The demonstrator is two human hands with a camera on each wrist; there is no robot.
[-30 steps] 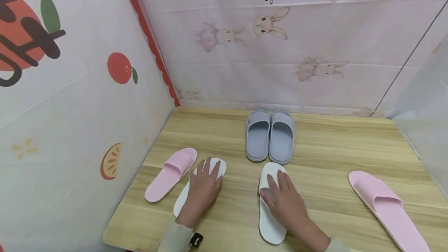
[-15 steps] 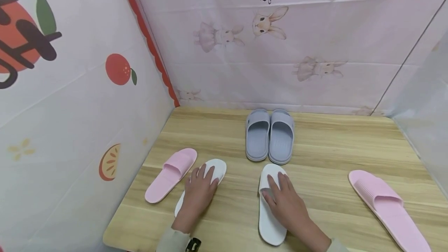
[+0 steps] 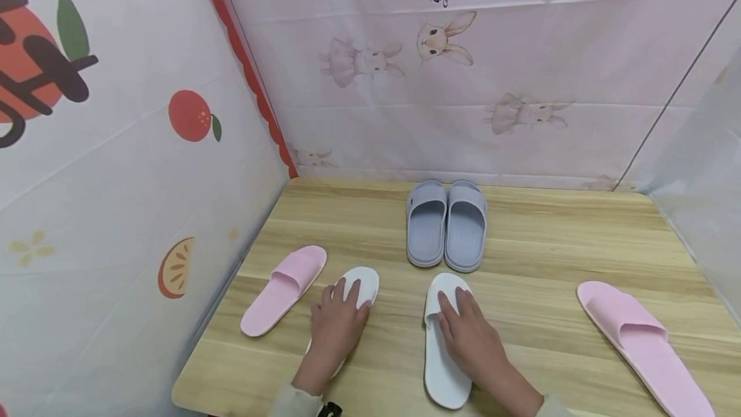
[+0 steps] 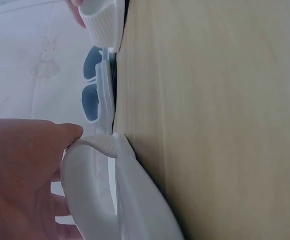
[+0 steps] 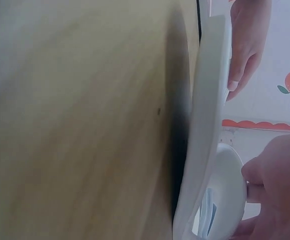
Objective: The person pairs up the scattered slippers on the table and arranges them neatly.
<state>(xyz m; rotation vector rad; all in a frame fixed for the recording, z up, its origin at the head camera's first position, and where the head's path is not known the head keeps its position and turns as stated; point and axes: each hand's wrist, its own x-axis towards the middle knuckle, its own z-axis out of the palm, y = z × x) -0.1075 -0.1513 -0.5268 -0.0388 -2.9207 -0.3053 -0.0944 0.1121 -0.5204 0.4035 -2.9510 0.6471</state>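
Observation:
My left hand point(image 3: 338, 324) rests over the strap of a white slipper point(image 3: 366, 278), its fingers reaching forward across the toe. In the left wrist view, the thumb touches the strap edge of this slipper point(image 4: 145, 200). My right hand point(image 3: 475, 336) lies on the strap of the matching white slipper point(image 3: 441, 359), with its fingertips on the toe part. Seen from the right wrist, the thumb meets the outside of the strap, and a dark shadow runs along the sole. A gap of tabletop separates the two white slippers. The left one is angled and largely hidden under the hand.
A pair of grey slippers point(image 3: 426, 237) stands side by side behind the white ones. One pink slipper point(image 3: 283, 291) lies to the left, another point(image 3: 648, 346) to the right. The wooden table point(image 3: 579, 237) meets printed cloth walls point(image 3: 370, 140) at the back and left.
The left hand has first slid back along its white slipper, then moved right with it. The right hand and its slipper have shifted slightly left and toward me.

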